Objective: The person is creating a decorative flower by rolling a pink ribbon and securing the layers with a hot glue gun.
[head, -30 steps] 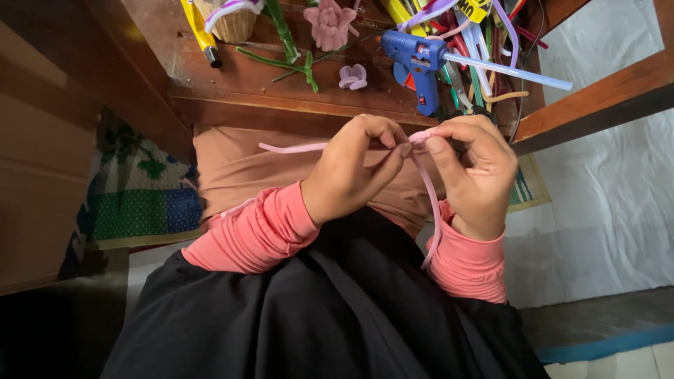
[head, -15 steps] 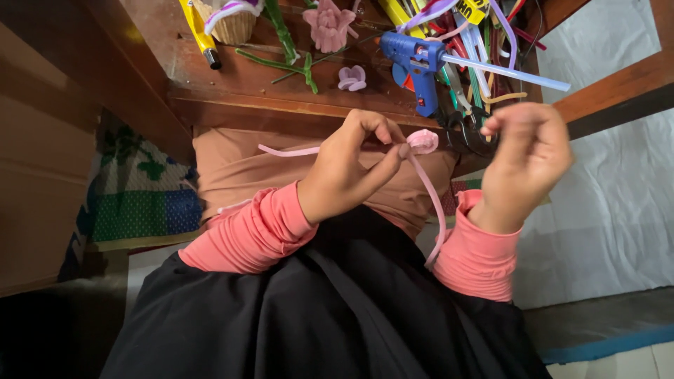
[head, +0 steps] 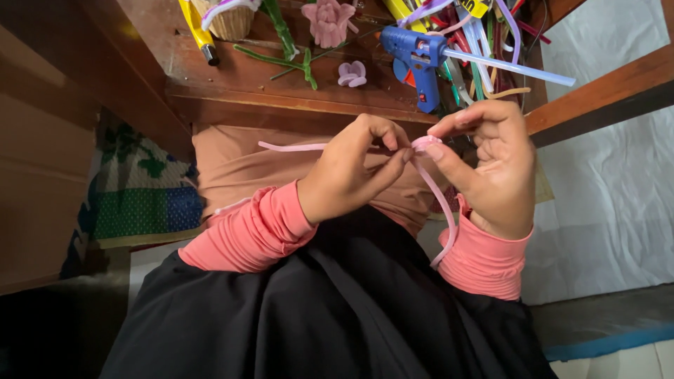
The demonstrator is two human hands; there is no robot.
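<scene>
wooden table, white sheet

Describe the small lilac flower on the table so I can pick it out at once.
Start at the wooden table above the hands. Left of the blue glue gun lies a small lilac flower, alone on bare wood. It is smaller and paler than the pink flower above it, and has no stem.

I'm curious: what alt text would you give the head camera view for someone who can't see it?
Two hands meet over a lap: the left hand and right hand pinch a small coil in a pink pipe cleaner, whose ends trail left and down. Above them, a wooden table holds a blue glue gun, a pink pipe-cleaner flower and green stems.
</scene>
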